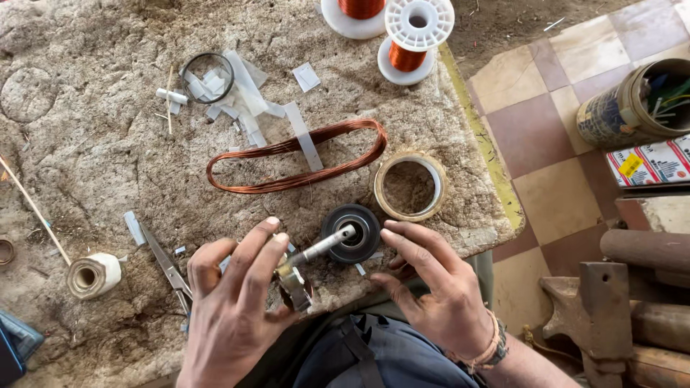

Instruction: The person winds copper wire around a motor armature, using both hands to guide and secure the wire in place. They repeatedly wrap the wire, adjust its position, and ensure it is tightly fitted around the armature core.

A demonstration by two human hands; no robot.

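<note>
My left hand (230, 305) grips a small metal tool with a silvery shaft (316, 250), whose tip rests in the hole of a black round bearing-like part (359, 228) on the worn, dusty worktop (108, 158). My right hand (431, 284) hovers with fingers spread just right of that black part, holding nothing. A long oval coil of copper wire (295, 154) lies beyond the hands, with a white paper strip (302, 133) across it. A roll of clear tape (410, 187) sits right of the coil.
Two spools of copper wire (413, 32) stand at the far edge. Paper scraps and a dark ring (207, 77) lie at the back left. Scissors (169, 269) and a white tape roll (93, 274) lie left. A can (632, 104) and metal parts (611, 309) sit on the tiled floor, right.
</note>
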